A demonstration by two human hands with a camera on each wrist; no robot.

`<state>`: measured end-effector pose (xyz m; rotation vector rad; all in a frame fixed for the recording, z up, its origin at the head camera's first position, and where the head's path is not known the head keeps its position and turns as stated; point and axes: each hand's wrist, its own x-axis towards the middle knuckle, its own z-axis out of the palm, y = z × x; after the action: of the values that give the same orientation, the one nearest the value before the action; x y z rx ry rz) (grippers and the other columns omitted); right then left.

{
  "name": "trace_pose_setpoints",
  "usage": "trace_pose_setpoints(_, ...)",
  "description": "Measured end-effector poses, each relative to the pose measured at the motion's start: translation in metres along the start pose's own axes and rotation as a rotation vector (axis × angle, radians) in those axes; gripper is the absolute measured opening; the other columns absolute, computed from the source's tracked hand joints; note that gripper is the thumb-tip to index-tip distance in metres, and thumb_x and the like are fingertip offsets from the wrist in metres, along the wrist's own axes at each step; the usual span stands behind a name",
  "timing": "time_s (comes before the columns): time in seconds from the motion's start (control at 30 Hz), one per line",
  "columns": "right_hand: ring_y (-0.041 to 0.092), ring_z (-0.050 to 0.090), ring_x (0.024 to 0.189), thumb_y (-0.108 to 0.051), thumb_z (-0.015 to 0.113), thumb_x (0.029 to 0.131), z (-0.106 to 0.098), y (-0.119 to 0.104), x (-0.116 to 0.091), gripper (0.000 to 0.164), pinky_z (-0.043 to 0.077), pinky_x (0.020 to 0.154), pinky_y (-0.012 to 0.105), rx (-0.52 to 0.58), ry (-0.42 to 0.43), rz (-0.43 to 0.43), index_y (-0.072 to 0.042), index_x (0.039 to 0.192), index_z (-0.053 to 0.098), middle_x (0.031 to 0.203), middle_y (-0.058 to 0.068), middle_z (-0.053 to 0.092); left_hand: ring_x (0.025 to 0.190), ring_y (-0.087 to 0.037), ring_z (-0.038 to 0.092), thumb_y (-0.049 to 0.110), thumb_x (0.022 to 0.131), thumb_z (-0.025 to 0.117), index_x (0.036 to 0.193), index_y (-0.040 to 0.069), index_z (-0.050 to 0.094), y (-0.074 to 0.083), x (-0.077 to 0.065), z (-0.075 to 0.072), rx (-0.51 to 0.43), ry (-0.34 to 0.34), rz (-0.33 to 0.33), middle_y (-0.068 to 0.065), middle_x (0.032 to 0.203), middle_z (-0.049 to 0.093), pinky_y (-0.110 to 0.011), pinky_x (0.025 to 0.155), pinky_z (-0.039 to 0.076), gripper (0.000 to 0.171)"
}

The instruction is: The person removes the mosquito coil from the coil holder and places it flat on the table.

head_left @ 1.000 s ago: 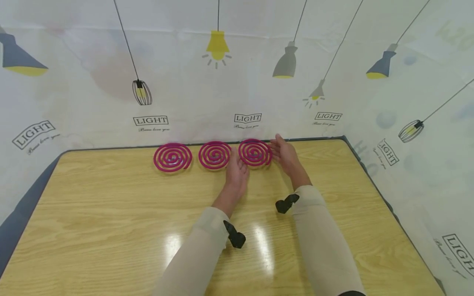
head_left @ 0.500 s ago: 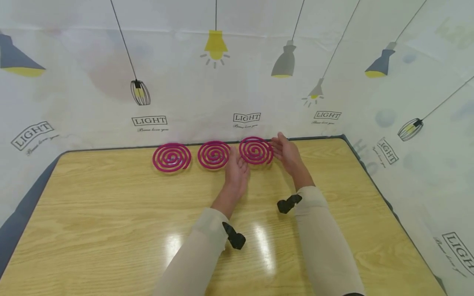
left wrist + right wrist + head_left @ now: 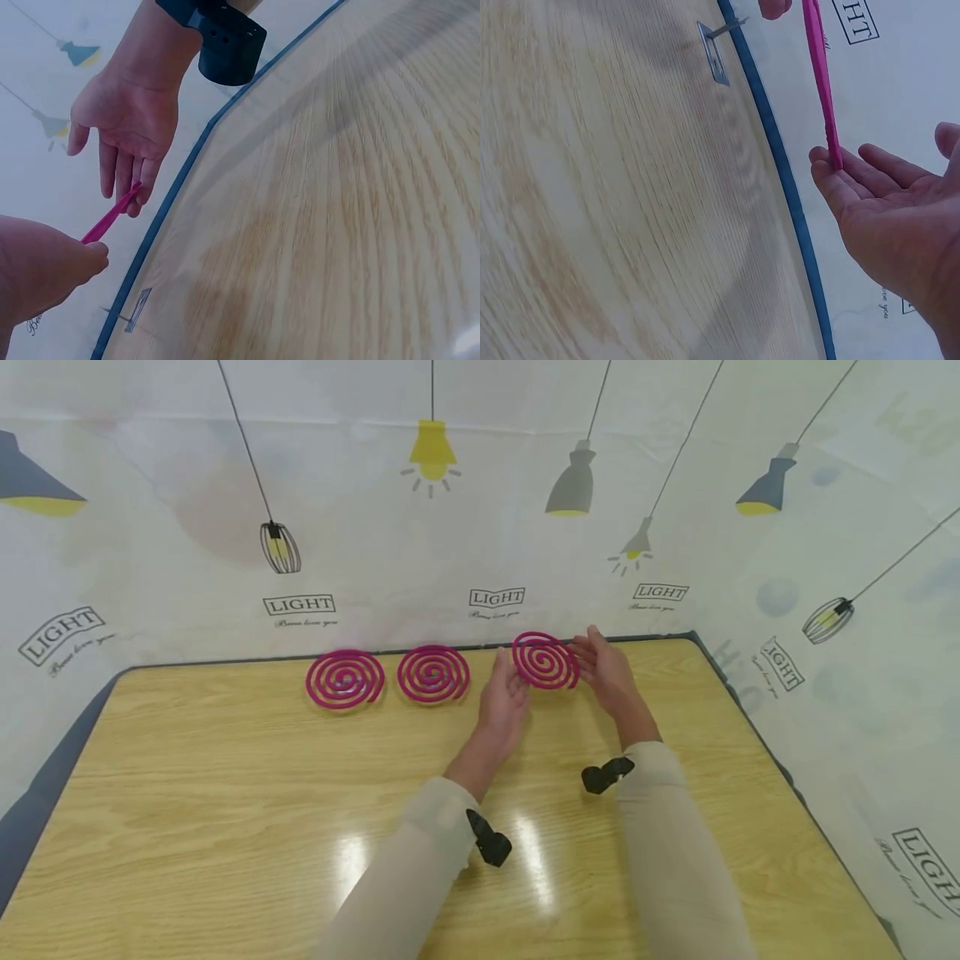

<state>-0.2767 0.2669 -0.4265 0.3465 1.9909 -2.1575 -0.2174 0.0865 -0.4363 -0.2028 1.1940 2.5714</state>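
A magenta mosquito coil [image 3: 545, 661] is carried between my two hands, raised off the table and slightly tilted. My left hand [image 3: 504, 703] is at its left edge, with the fingers reaching under the rim. At the opposite edge, my right hand [image 3: 611, 677] supports the coil on straight fingertips, palm up in the right wrist view. That view shows the coil [image 3: 821, 75] edge-on as a thin strip. Beneath it on the table stands a small metal coil stand [image 3: 718, 56], also visible in the left wrist view. Two more mosquito coils, a middle one [image 3: 433, 674] and a left one [image 3: 345, 680], lie in a row.
The wooden table [image 3: 225, 810] has a dark edge strip along the back. Right behind it hangs a pale wall cloth [image 3: 375, 527] printed with lamps and lettering. Small black cameras are strapped at both wrists.
Both hands have lifted the right-hand coil and moved it to the right, away from the middle one. It tilts more now. The other two coils stay in place.
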Motion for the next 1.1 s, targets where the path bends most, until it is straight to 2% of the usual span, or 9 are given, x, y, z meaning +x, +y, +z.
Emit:
trace_pose_setpoints(0.17, 0.028, 0.034, 0.142, -0.048, 0.027, 0.105, -0.009, -0.003, -0.002, 0.068, 0.032, 0.116, 0.035, -0.031, 0.008, 0.001, 0.004, 0.15, 0.028, 0.154, 0.02, 0.033, 0.148, -0.034, 0.018, 0.056, 0.101, 0.03, 0.152, -0.006, 0.015, -0.005, 0.003, 0.006, 0.012, 0.004, -0.029, -0.024, 0.159, 0.016, -0.041, 0.122, 0.017, 0.082)
trace_pose_setpoints(0.37, 0.028, 0.032, 0.143, -0.048, 0.029, 0.105, -0.02, -0.004, -0.006, 0.07, 0.03, 0.118, 0.035, -0.032, 0.019, -0.001, 0.005, 0.15, 0.026, 0.155, 0.021, 0.031, 0.147, -0.035, 0.02, 0.061, 0.099, 0.035, 0.152, -0.007, 0.016, -0.012, 0.007, 0.009, -0.003, -0.012, -0.065, -0.026, 0.158, 0.018, -0.042, 0.121, 0.018, 0.088)
trace_pose_setpoints(0.8, 0.03, 0.027, 0.145, -0.052, 0.027, 0.104, -0.056, 0.002, -0.009, 0.076, 0.026, 0.119, 0.037, -0.086, 0.027, 0.001, 0.006, 0.151, 0.019, 0.157, 0.023, 0.024, 0.145, -0.039, 0.023, 0.063, 0.097, 0.039, 0.15, -0.009, 0.021, -0.039, 0.017, 0.02, -0.032, -0.036, -0.157, -0.029, 0.155, 0.023, -0.043, 0.121, 0.019, 0.091)
trace_pose_setpoints(0.97, 0.029, 0.024, 0.147, -0.05, 0.025, 0.104, -0.063, -0.004, -0.019, 0.074, 0.023, 0.12, 0.038, -0.123, 0.012, 0.033, 0.004, 0.153, 0.016, 0.158, 0.022, 0.021, 0.144, -0.04, 0.024, 0.061, 0.097, 0.04, 0.149, -0.011, 0.021, -0.049, 0.019, 0.025, -0.049, -0.029, -0.188, -0.031, 0.154, 0.023, -0.044, 0.12, 0.021, 0.091)
trace_pose_setpoints(1.1, 0.03, 0.024, 0.147, -0.052, 0.025, 0.104, -0.073, 0.0, -0.016, 0.075, 0.023, 0.12, 0.039, -0.143, 0.014, 0.039, 0.004, 0.153, 0.015, 0.158, 0.023, 0.022, 0.144, -0.041, 0.024, 0.063, 0.096, 0.041, 0.148, -0.012, 0.023, -0.056, 0.021, 0.027, -0.056, -0.039, -0.207, -0.032, 0.154, 0.024, -0.044, 0.12, 0.021, 0.093)
